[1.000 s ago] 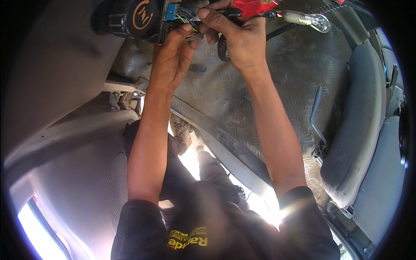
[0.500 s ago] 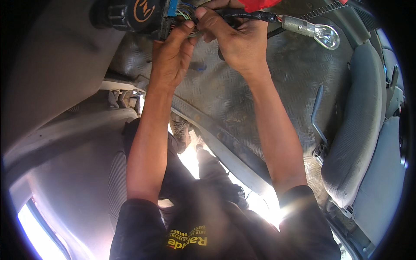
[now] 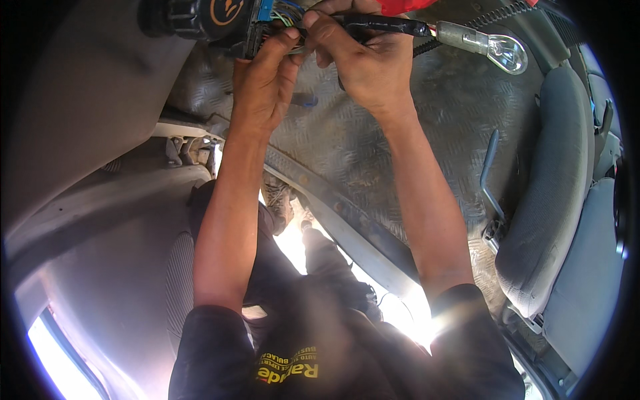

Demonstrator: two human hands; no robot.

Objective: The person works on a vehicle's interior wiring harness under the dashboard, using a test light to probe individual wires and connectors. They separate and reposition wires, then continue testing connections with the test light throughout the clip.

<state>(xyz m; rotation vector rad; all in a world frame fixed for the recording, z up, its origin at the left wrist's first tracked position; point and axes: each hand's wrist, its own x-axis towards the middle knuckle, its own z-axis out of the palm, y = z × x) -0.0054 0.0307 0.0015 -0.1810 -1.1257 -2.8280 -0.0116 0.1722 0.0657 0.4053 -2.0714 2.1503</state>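
At the upper edge, my left hand (image 3: 265, 83) is closed, thumb and fingers pinching a bundle of thin coloured wires (image 3: 288, 19). These wires run from a black connector housing with a blue insert (image 3: 265, 12). My right hand (image 3: 373, 70) meets it from the right, its thumb and fingers closed on the lead of a test lamp, against the wires. The fingertips hide the exact contact point. Across the right hand lies the black taped lead (image 3: 387, 25), ending at a metal bulb base (image 3: 461, 38) with a clear glass bulb (image 3: 508, 53).
A black round knob with an orange mark (image 3: 223, 10) sits left of the wires. Something red (image 3: 400, 5) and corrugated tubing (image 3: 497, 15) are above right. Below lies a patterned metal floor (image 3: 333, 143). A grey seat (image 3: 550, 193) and bent lever (image 3: 490, 177) stand right.
Both hands keep their grip at the wires with barely any movement. The bulb has shifted slightly right and up, and the knob appears a little higher.
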